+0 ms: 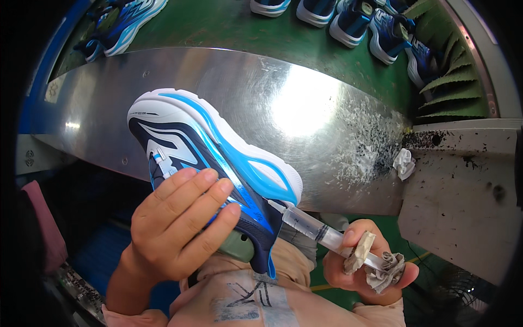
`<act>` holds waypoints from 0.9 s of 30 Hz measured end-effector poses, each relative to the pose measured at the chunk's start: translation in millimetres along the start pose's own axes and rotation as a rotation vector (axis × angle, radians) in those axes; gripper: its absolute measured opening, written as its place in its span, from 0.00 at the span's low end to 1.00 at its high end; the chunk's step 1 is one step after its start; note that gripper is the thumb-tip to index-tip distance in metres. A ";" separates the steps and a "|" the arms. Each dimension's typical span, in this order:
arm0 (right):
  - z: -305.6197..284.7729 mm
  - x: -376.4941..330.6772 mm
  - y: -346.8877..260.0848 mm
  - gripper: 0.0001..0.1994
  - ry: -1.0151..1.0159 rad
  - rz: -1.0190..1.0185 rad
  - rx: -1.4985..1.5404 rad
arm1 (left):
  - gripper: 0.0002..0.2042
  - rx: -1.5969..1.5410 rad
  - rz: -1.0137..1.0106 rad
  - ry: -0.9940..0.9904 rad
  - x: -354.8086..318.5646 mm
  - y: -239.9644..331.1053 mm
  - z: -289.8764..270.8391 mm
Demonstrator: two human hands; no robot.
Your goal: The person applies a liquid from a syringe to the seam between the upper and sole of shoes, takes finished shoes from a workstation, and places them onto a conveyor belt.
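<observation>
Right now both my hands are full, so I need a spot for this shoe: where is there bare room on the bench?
The steel plate is bare right of the shoe, up to the white flecks and crumpled paper at its right edge. The green belt is bare between the shoes at left and the crowded row at right.

arms: bare | fingers [362, 252]: crusted tape wraps | lap: peach apron, grey print

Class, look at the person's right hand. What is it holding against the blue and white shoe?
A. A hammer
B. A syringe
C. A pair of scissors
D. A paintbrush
B: the right hand grips a clear syringe whose tip meets the heel of the shoe, which the left hand steadies.
</observation>
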State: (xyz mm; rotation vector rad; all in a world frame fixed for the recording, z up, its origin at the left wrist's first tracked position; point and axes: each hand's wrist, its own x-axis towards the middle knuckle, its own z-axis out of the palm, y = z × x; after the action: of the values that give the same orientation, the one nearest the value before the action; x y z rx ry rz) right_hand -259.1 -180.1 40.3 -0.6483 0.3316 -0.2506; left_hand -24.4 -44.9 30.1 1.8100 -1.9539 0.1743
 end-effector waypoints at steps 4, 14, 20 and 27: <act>-20.2 -6.2 3.3 0.55 -0.027 -0.008 0.067 | 0.13 -0.011 0.037 -0.083 8.3 -3.5 -5.2; -48.5 -2.3 21.1 0.56 -0.127 -0.118 0.333 | 0.16 0.068 0.049 -0.212 36.3 -0.2 -11.7; -54.9 -13.4 19.4 0.56 -0.055 0.011 0.330 | 0.18 0.078 0.065 -0.281 46.8 -1.2 -12.4; -50.0 -13.6 36.3 0.56 -0.029 -0.110 0.388 | 0.21 0.061 0.142 -0.362 78.2 -9.1 -10.9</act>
State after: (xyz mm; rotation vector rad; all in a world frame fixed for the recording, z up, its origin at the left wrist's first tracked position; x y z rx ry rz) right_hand -285.8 -175.0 -16.8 -0.2868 0.2111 -0.3984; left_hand -14.5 -112.7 70.3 1.8424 -2.3514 -0.0543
